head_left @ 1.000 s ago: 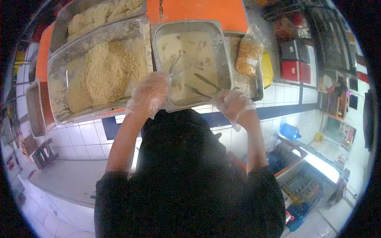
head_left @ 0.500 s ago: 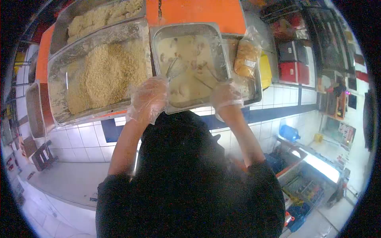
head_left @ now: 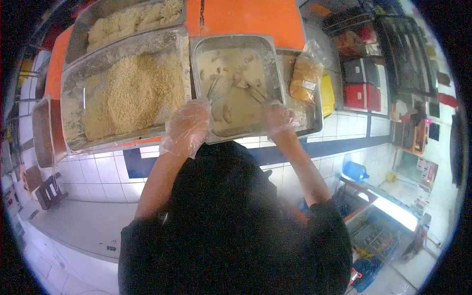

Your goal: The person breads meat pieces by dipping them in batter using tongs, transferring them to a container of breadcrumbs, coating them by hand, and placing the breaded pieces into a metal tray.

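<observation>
A steel pan (head_left: 192, 64) of pale liquid batter (head_left: 246, 105) stands before me, with several pieces of food showing at its surface. My left hand (head_left: 189, 123), in a clear plastic glove, is closed at the pan's left near side. From it a thin, wire-like metal utensil (head_left: 215, 91) reaches into the batter; its exact kind is unclear. My right hand (head_left: 281, 118), also gloved, is closed around metal tongs (head_left: 254, 92) at the right side. The tongs' tips are by a coated piece of food (head_left: 240, 81) near the middle of the pan. My palms hide both handles.
Left of the batter is a large tray (head_left: 73, 115) with a heap of pale crumbs (head_left: 130, 93). Behind it sits another pan of crumbly coating (head_left: 135, 22). A clear bag of orange-brown food (head_left: 303, 81) lies to the right on a tray. The work surface (head_left: 246, 17) is orange.
The tongs' tips have come in toward the pan's middle, where a piece of food now shows at them. The left utensil has shifted slightly. The whole view has dropped a little.
</observation>
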### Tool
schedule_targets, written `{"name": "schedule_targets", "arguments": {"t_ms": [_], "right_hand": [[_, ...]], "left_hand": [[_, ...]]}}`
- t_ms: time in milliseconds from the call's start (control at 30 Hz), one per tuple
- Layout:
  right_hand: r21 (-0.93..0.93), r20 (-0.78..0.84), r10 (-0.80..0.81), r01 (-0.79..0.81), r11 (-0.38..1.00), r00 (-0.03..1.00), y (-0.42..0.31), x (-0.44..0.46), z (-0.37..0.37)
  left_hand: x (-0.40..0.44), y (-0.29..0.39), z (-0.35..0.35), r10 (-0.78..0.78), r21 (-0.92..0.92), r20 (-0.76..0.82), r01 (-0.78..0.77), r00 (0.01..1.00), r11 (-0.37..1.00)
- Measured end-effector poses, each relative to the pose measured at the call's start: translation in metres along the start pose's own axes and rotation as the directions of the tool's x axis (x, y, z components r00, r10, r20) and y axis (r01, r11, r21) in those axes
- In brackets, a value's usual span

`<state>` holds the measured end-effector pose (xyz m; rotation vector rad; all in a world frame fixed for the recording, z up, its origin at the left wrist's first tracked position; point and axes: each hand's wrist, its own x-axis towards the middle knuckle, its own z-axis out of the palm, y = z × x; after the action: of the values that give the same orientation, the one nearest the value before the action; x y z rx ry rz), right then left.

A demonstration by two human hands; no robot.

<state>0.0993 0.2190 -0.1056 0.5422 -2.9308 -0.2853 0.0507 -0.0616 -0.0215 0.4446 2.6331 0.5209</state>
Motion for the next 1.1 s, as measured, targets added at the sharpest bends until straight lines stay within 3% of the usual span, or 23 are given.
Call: {"name": "schedule_targets", "arguments": {"t_ms": [33,67,133,200,233,267,300,333,400,467,500,533,567,633,667,700,733,867,933,1000,1033,1100], "right_hand": [[-0.002,-0.001,0.002,-0.002,1.0,1.0,0.0,0.0,-0.006],[-0.05,0.007,-0.008,0.008,0.999,1.0,0.0,-0.002,-0.014],[-0.099,0.016,-0.018,0.019,0.995,1.0,-0.001,0.007,-0.034],[0.057,0.29,0.138,-0.161,0.985,0.947,0.0,0.014,-0.046],[0.055,0.288,0.138,-0.16,0.986,0.948,0.001,0.016,-0.045],[0.076,0.369,0.229,-0.275,0.959,0.901,0.003,0.017,-0.043],[0.086,0.449,0.31,-0.386,0.918,0.838,0.004,0.017,-0.041],[0.087,0.446,0.308,-0.383,0.919,0.84,0.007,0.014,-0.038],[0.342,0.258,0.36,-0.434,0.834,0.896,0.013,0.008,-0.039],[0.364,0.348,0.359,-0.478,0.8,0.866,0.022,0.011,-0.051],[0.379,0.436,0.355,-0.526,0.761,0.827,0.025,0.013,-0.058],[0.378,0.437,0.356,-0.528,0.761,0.826,0.026,0.01,-0.057],[0.401,0.375,0.367,-0.506,0.764,0.851,0.027,0.007,-0.056],[0.426,0.309,0.374,-0.479,0.768,0.874,0.029,0.005,-0.054],[0.43,0.337,0.397,-0.514,0.742,0.854,0.03,0.005,-0.053],[0.432,0.365,0.418,-0.549,0.715,0.832,0.03,0.007,-0.055],[0.434,0.365,0.414,-0.546,0.717,0.834,0.029,0.01,-0.058],[0.357,0.27,0.345,-0.427,0.831,0.899,0.031,0.038,-0.057],[0.373,0.211,0.301,-0.361,0.855,0.93,0.025,0.061,-0.059],[0.376,0.432,0.281,-0.455,0.807,0.857,0.02,0.085,-0.071],[0.379,0.427,0.272,-0.444,0.812,0.862,0.023,0.09,-0.059],[0.215,0.438,0.011,-0.117,0.97,0.899,0.025,0.096,-0.041]], "left_hand": [[-0.002,-0.002,0.002,0.079,-0.038,-0.137,-0.085,0.987,0.996],[0.001,-0.002,0.002,0.082,-0.038,-0.138,-0.088,0.987,0.995],[0.004,0.008,-0.015,-0.072,0.04,0.166,0.066,0.983,0.997],[-0.001,-0.006,-0.002,-0.001,-0.032,0.073,0.003,0.997,0.999],[-0.002,-0.01,0.003,0.031,-0.066,0.023,-0.029,0.999,0.997],[-0.002,-0.013,0.007,0.063,-0.096,-0.027,-0.065,0.998,0.993],[-0.003,-0.002,-0.007,0.026,-0.012,0.048,-0.026,0.999,1.0],[-0.004,0.003,-0.015,-0.018,0.075,0.118,0.009,0.993,0.997],[-0.011,-0.007,-0.01,0.013,0.02,0.052,-0.014,0.999,1.0],[-0.011,-0.009,-0.007,0.042,-0.034,-0.015,-0.042,0.999,0.999],[-0.006,-0.005,-0.011,-0.054,-0.017,0.08,0.055,0.995,0.998],[-0.004,-0.002,-0.012,-0.148,0.01,0.173,0.149,0.974,0.989],[-0.006,-0.004,-0.009,-0.146,0.01,0.172,0.146,0.974,0.989],[-0.015,-0.007,-0.005,-0.076,0.155,0.071,0.064,0.995,0.986],[-0.014,-0.008,-0.005,-0.08,0.156,0.069,0.068,0.994,0.985],[-0.014,-0.002,-0.015,-0.091,0.035,0.137,0.087,0.986,0.996],[-0.015,0.001,-0.02,-0.094,-0.085,0.206,0.114,0.974,0.99],[-0.02,0.0,-0.003,-0.127,-0.003,0.205,0.131,0.971,0.991],[-0.029,0.004,-0.012,0.028,-0.106,0.104,-0.017,0.994,0.994],[-0.026,0.006,-0.005,-0.049,-0.13,0.128,0.065,0.991,0.989],[-0.024,0.006,-0.002,-0.118,-0.153,0.16,0.143,0.98,0.978],[-0.026,0.006,-0.001,-0.106,-0.135,0.146,0.125,0.984,0.983]]}}
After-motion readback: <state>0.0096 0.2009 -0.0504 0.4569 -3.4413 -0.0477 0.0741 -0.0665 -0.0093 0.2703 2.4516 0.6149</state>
